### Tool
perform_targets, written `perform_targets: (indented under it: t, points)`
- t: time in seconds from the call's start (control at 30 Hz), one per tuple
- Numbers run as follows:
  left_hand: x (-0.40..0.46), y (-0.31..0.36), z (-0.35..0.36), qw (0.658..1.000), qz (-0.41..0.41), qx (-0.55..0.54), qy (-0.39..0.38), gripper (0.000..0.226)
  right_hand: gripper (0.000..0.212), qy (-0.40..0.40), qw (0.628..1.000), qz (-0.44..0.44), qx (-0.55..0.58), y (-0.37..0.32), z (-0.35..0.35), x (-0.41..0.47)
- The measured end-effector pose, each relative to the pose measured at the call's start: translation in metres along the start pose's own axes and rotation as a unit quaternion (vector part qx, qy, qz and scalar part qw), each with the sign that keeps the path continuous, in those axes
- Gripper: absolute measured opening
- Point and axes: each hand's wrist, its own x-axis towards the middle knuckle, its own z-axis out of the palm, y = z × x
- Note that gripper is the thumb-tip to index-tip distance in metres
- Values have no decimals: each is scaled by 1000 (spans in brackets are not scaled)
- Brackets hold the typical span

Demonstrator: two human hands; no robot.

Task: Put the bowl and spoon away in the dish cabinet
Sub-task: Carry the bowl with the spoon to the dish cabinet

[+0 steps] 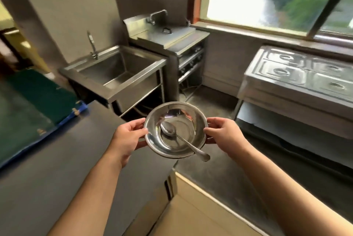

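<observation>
A shiny steel bowl point(188, 119) is held level in the air at the middle of the view. My left hand point(127, 136) grips its left rim and my right hand point(225, 133) grips its right rim. Inside the bowl lies a steel spoon point(168, 128); its scoop rests on the bottom and its handle sticks out over the near right rim. No dish cabinet can be told for sure in this view.
A dark counter point(57, 168) runs under my left arm, with a beige cabinet front point(191, 212) below it. A steel sink point(114, 71) with a tap stands ahead, a steel stove unit point(175, 42) behind it, a steel lidded serving counter point(298, 75) under the window at right.
</observation>
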Motion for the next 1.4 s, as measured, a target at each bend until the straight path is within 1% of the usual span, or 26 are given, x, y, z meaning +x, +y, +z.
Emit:
perform_targets:
  t: [0.13, 0.27, 0.4, 0.53, 0.57, 0.7, 0.73, 0.83, 0.97, 1.03, 1.2, 1.27, 1.33, 1.4]
  points:
    - [0, 9, 95, 998, 4, -7, -64, 28, 29, 59, 998, -3, 31, 15, -94, -14]
    - [-3, 16, 197, 990, 0, 1, -142, 29, 31, 149, 986, 0, 72, 35, -184, -39]
    - [-11, 21, 295, 972, -11, 22, -234, 29, 29, 236, 965, 14, 112, 57, -263, -71]
    - [-18, 25, 376, 949, -4, 45, -312, 27, 22, 314, 939, 29, 136, 77, -320, -98]
    - [-21, 24, 408, 938, -8, 57, -343, 27, 22, 347, 927, 34, 136, 85, -342, -107]
    - [-24, 23, 483, 910, -16, 77, -408, 28, 24, 422, 894, 48, 144, 104, -388, -121]
    - [-23, 22, 511, 899, -21, 81, -429, 28, 26, 447, 881, 52, 144, 110, -406, -123]
    - [-18, 18, 577, 873, -32, 96, -476, 27, 25, 495, 854, 56, 149, 123, -446, -126]
    - [-5, 17, 682, 829, -47, 102, -548, 26, 28, 560, 813, 63, 145, 133, -505, -119]
    - [-1, 18, 721, 815, -53, 104, -568, 25, 29, 585, 796, 67, 144, 133, -527, -117]
    - [5, 31, 826, 750, -74, 125, -646, 32, 31, 646, 742, 69, 163, 132, -584, -109]
    - [-1, 38, 864, 721, -59, 138, -677, 33, 32, 669, 720, 67, 171, 134, -603, -109]
    - [-9, 43, 894, 709, -28, 152, -688, 33, 31, 689, 700, 70, 176, 135, -618, -111]
    - [-18, 46, 918, 702, -26, 150, -695, 32, 31, 707, 681, 77, 176, 137, -631, -114]
